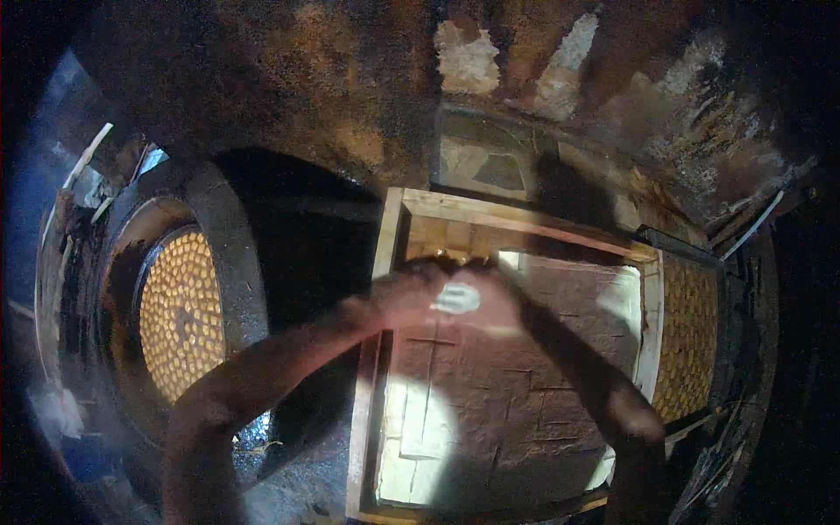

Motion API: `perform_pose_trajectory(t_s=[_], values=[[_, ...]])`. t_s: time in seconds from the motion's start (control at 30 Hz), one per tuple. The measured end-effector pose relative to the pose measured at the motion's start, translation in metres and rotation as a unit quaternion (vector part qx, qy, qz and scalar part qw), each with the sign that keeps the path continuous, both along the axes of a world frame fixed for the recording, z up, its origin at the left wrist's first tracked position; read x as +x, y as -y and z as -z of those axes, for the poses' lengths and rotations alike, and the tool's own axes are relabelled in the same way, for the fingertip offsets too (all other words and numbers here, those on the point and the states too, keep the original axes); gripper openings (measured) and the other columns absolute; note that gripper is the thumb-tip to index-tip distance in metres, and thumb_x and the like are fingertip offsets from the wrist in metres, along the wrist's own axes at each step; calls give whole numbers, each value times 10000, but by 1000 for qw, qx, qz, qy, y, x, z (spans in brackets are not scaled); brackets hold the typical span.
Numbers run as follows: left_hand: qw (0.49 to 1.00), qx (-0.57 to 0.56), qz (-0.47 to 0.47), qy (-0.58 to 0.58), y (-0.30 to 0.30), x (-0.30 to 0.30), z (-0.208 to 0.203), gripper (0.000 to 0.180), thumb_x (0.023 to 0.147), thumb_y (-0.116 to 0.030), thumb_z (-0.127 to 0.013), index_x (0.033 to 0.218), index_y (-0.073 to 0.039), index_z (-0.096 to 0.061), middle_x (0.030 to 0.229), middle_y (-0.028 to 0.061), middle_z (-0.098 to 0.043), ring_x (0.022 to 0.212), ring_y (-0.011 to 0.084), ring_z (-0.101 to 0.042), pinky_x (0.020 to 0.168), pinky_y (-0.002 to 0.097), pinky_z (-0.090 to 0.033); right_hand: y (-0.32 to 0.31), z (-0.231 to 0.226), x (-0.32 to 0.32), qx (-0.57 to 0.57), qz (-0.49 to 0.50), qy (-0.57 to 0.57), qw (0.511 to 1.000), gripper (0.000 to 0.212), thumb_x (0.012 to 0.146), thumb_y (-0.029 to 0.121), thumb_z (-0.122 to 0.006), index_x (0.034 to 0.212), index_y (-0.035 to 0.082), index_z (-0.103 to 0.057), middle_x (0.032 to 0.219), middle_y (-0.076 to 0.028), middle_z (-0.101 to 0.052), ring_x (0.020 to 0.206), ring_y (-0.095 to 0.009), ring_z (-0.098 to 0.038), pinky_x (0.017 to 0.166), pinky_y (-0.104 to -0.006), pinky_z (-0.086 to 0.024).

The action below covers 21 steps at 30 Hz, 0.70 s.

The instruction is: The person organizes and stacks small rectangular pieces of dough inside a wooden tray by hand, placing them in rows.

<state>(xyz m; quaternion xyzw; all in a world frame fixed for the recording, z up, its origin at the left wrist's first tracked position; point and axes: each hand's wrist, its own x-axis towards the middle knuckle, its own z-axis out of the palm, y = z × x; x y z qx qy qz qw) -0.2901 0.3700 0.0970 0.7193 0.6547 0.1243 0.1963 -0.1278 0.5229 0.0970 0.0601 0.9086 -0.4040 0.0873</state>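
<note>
My left hand [404, 296] and my right hand [495, 296] meet over the far left part of a shallow wooden-framed tray [382, 241]. Between them shows a small pale white piece [457, 298], soft-looking, with the fingers closed about it. Motion blur and shade hide the exact grip. Beneath the hands a flat, dough-like sheet [525, 385], scored with lines, covers most of the tray. It looks white in the light and brownish in shadow. At the tray's far left corner the bare wooden bottom [446, 234] shows.
To the left, a large round pan [153, 214] holds many small golden pieces [185, 306]. More golden pieces [687, 337] lie beyond the tray's right side. A stained, sooty wall [350, 96] rises behind. Sticks [87, 157] lean at the far left.
</note>
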Motion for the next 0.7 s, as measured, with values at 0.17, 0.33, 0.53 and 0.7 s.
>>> perform_pose_trajectory(t_s=[0.17, 0.33, 0.53, 0.7], values=[[989, -138, -22, 54, -3, -4, -46, 672, 909, -494, -615, 1333, -11, -420, 1061, 259, -646, 961, 406, -672, 835, 504, -557, -5, -8, 3, -89, 43, -16, 995, 494, 767, 356, -826, 1080, 52, -594, 1040, -145, -671, 974, -211, -646, 870, -379, -512], [988, -139, 25, 57, 24, 9, 5, 670, 904, -429, -640, 1311, 68, -450, 1335, 256, -508, 1255, 367, -525, 1037, 459, -456, 21, -1, 28, -59, 20, -1, 998, 494, 804, 391, -791, 1084, 46, -576, 979, -122, -652, 891, -271, -655, 802, -411, -516], [988, 94, -29, -118, 23, 23, 12, 718, 903, -501, -582, 1324, 73, -488, 1384, 284, -476, 1351, 421, -405, 1133, 479, -336, 28, 5, 26, 166, 64, -126, 976, 590, 791, 420, -744, 1177, -4, -605, 1185, -164, -565, 1269, -352, -426, 1076, -471, -351], [977, 111, 5, -184, 43, 34, 18, 851, 841, -558, -636, 1341, 107, -457, 1324, 301, -501, 1306, 455, -437, 1102, 497, -377, 47, 25, 42, 267, 6, -156, 951, 744, 793, 489, -725, 1244, -71, -536, 1251, -226, -530, 1245, -395, -439, 1095, -481, -354]])
